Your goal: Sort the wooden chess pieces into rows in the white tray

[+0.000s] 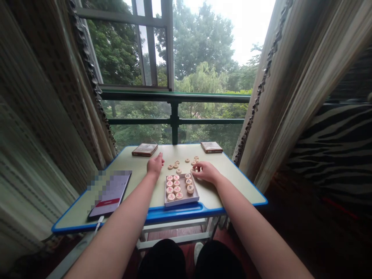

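A shallow open box (184, 190) stands near the table's front edge. Round wooden Chinese chess pieces fill its left side in two columns, with red characters (177, 189). Three dark-lettered pieces (190, 189) line its right side. My right hand (206, 170) is just beyond the box's far right corner, its curled fingers pinching a chess piece (192, 170) at the table top. Left of the loose pieces, my left hand (155, 164) is closed above the table; whatever it may hold is hidden. Several loose chess pieces (176, 166) lie scattered between my hands, more (196, 158) beyond my right fingers.
Two flat brown boxes (145, 149) (212, 147) lie at the table's far edge. A tablet-like device (112, 193) with a white cable (99, 223) rests on the left. The pale table (235, 190) has a blue rim. Curtains (279, 97) hang on both sides, before a green railing (174, 110).
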### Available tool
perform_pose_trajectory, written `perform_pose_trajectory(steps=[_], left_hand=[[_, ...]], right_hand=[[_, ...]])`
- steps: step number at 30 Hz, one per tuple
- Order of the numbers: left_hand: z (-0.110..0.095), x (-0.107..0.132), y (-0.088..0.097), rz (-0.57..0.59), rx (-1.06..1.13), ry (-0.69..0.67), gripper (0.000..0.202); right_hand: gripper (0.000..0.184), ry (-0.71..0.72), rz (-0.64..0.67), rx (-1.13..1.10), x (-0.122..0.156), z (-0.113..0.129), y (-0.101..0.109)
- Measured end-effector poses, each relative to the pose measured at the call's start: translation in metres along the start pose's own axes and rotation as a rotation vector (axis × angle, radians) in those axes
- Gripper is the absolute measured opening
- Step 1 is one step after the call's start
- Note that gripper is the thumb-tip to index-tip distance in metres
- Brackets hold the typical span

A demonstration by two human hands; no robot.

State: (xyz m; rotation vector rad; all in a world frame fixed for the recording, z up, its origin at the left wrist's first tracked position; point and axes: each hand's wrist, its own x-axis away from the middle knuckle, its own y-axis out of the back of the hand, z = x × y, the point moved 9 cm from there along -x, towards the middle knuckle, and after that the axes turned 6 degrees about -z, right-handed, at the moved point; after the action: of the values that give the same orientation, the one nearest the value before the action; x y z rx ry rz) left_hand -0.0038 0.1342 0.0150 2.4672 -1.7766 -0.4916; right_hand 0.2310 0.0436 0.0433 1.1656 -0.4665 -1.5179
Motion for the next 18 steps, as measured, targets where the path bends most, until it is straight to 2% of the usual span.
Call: perform_pose_trajectory(steps=[4, 6, 10, 12, 15, 18], left_hand=[[-0.015, 0.004, -0.016, 0.132, -0.106, -0.25, 0.045], [-0.017, 0.006, -0.023, 0.184, -0.088, -0.306, 0.044], [-0.015, 0.007, -0.037, 0.281, -0.106, -0.359, 0.041], [-0.014, 0.009, -0.043, 0.332, -0.136, -0.376, 0.036], [-0.012, 0.013, -0.048, 0.409, -0.15, -0.329, 0.035], [-0.011, 0.017, -0.05, 0.484, -0.154, -0.266, 0.042]], right_hand=[[0.022, 0.037, 0.043, 0.015, -0.001, 0.004, -0.006], [0.024, 0.047, 0.045, 0.036, 0.0, 0.006, -0.006], [0.029, 0.06, -0.051, 0.099, 0.0, 0.009, 0.003], [0.025, 0.066, -0.065, 0.124, 0.0, 0.01, 0.005], [0.015, 0.085, -0.031, 0.128, -0.001, 0.012, 0.0], [0.015, 0.082, -0.019, 0.111, -0.001, 0.011, -0.002]])
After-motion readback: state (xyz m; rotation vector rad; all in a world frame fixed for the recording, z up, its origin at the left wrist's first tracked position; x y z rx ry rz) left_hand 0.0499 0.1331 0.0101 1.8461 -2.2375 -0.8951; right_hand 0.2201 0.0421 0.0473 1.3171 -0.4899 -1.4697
